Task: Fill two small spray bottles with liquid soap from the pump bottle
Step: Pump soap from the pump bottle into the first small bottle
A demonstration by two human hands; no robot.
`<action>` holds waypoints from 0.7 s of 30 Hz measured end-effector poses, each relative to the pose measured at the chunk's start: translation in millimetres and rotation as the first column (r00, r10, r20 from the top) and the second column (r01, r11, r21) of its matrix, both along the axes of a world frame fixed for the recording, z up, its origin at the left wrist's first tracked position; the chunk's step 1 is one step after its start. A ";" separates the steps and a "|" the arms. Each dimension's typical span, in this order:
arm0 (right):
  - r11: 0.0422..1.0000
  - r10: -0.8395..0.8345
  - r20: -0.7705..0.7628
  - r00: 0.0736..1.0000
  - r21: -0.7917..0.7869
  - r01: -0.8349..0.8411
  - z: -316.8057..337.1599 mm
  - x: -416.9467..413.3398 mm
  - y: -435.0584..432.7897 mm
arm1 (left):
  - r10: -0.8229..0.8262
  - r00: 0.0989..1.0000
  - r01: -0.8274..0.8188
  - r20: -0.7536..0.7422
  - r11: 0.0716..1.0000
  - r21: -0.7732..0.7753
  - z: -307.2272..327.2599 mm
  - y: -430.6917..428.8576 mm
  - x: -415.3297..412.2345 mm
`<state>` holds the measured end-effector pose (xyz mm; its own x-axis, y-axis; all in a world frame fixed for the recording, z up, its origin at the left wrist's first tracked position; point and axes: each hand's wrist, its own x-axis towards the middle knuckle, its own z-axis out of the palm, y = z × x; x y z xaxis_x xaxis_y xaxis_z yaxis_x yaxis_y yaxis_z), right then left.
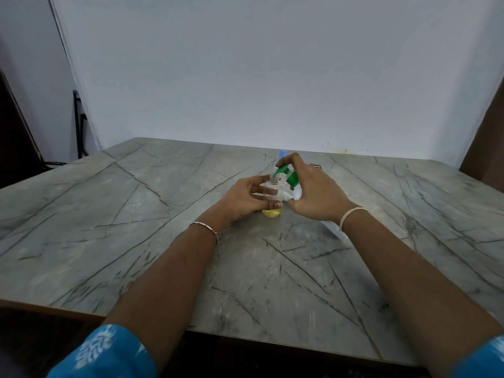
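Observation:
A small clear spray bottle [272,190] stands uncapped on the table, with a little yellow liquid at its bottom. My left hand [245,199] grips its body. My right hand [313,186] holds the white pump bottle [297,193] tilted, fingers pressing on its green pump head [287,173]. The green nozzle points down at the small bottle's open neck. A blue-topped object [282,153], perhaps the second spray bottle, peeks out behind my right hand; most of it is hidden.
The grey marble-patterned table [163,227] stretches wide on both sides. A pale wall rises behind its far edge. A white flat thing [334,227] shows under my right wrist. Dark cables hang at the far left corner.

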<state>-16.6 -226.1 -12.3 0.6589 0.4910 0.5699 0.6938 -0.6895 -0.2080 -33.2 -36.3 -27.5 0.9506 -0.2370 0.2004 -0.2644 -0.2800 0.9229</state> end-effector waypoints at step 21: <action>0.999 -0.007 0.034 0.999 -0.038 0.008 -3.5 3.0 -0.9 | -0.030 0.994 0.011 -0.105 0.985 -0.171 2.1 -1.8 -0.8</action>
